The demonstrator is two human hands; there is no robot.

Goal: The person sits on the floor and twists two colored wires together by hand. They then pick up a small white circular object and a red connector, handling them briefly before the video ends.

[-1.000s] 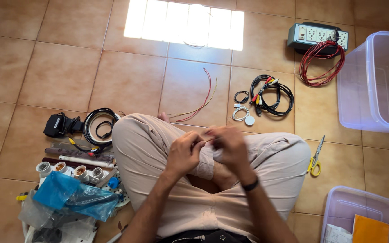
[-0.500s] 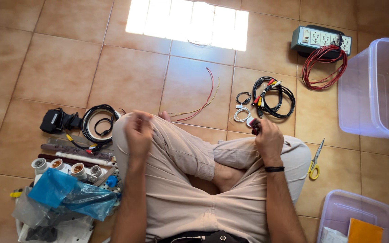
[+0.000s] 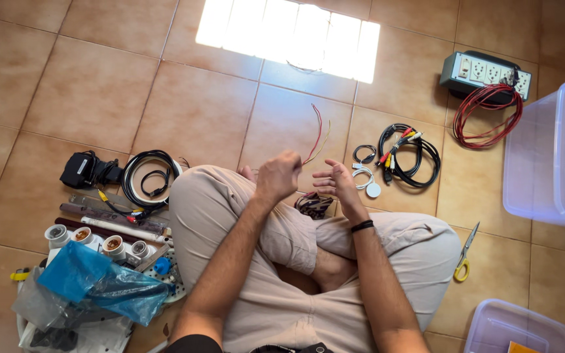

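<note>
The person sat cross-legged on the floor, both forearms reaching forward over the folded legs. The left hand (image 3: 278,175) was raised above the left knee, closed into a loose fist with its back turned toward the camera; whether it pinched anything could not be told. The right hand (image 3: 338,186) was just beside it, apart from it, palm turned inward and fingers (image 3: 323,180) spread and slightly curled, holding nothing. The right wrist wore a dark band. Both arms were bare to above the elbow and ran nearly parallel, converging toward the hands.
</note>
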